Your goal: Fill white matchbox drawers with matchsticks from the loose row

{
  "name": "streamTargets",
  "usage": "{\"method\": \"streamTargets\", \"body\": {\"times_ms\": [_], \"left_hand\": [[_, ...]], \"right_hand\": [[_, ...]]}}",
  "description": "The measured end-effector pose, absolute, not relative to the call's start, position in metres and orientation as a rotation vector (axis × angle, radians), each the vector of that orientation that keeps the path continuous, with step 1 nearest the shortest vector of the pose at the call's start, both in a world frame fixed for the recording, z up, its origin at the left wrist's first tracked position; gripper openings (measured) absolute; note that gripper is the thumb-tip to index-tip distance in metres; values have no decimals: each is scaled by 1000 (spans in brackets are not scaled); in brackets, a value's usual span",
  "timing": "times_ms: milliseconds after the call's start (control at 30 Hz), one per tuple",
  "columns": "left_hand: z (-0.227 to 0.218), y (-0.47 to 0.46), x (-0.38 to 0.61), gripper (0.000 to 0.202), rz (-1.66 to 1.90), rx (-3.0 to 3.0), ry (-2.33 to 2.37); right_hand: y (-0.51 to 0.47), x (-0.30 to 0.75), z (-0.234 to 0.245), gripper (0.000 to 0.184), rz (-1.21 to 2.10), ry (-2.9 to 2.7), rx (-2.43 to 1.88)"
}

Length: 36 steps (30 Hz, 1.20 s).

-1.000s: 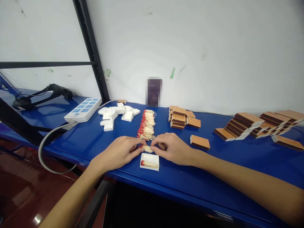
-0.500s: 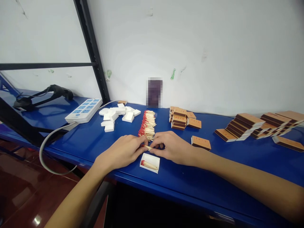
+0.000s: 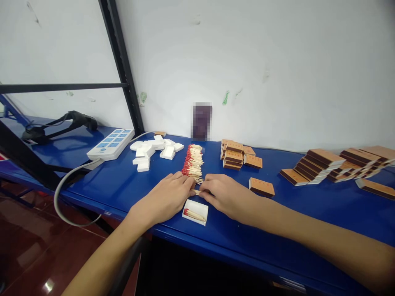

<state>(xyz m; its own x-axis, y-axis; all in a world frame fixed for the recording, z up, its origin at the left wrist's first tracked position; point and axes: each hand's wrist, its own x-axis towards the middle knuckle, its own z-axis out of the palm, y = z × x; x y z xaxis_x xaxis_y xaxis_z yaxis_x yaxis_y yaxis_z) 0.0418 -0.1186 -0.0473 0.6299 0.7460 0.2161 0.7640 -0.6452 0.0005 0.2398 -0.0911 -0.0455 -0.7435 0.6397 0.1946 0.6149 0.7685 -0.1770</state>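
Between my two hands, just in front of a long pile of red-tipped matches (image 3: pixel 195 161), a few matchsticks (image 3: pixel 196 192) lie crosswise. My left hand (image 3: pixel 173 192) is closed on their left end and covers the heads. The fingertips of my right hand (image 3: pixel 218 191) pinch the other end. Closer to me, a white matchbox tray (image 3: pixel 200 206) rests on the blue table and holds several matches (image 3: pixel 194 215) with their red heads to the left. How many matches are in my fingers I cannot make out.
White trays (image 3: pixel 148 151) lie heaped at the left, beside a power strip (image 3: pixel 111 144) with a grey cable. Orange-brown matchboxes (image 3: pixel 233 154) are stacked to the right of the pile, with a single matchbox (image 3: pixel 261 186) nearer and larger stacks (image 3: pixel 321 160) further right. The table (image 3: pixel 228 246) ends close in front.
My left hand has turned over the matches, hiding the red heads that showed between its fingers. My right hand has shifted slightly and still pinches their other end. The view has moved a little.
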Motion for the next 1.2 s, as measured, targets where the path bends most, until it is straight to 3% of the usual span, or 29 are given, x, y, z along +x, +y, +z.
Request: {"method": "streamTargets", "body": {"times_ms": [200, 667, 1033, 1200], "left_hand": [[-46, -119, 41, 23, -316, -2769, -1323], [-47, -119, 42, 21, -236, -2783, -1309], [-22, -148, 36, 19, -303, -2945, -1317], [-21, -145, 34, 19, -293, -3123, -1338]], "right_hand": [[-92, 241, -43, 14, 227, -2683, -996], [-89, 242, -52, 17, 141, -2729, -939], [-115, 240, -14, 9, 584, -2646, -1049], [-123, 238, -18, 12, 587, -2656, -1126]]}}
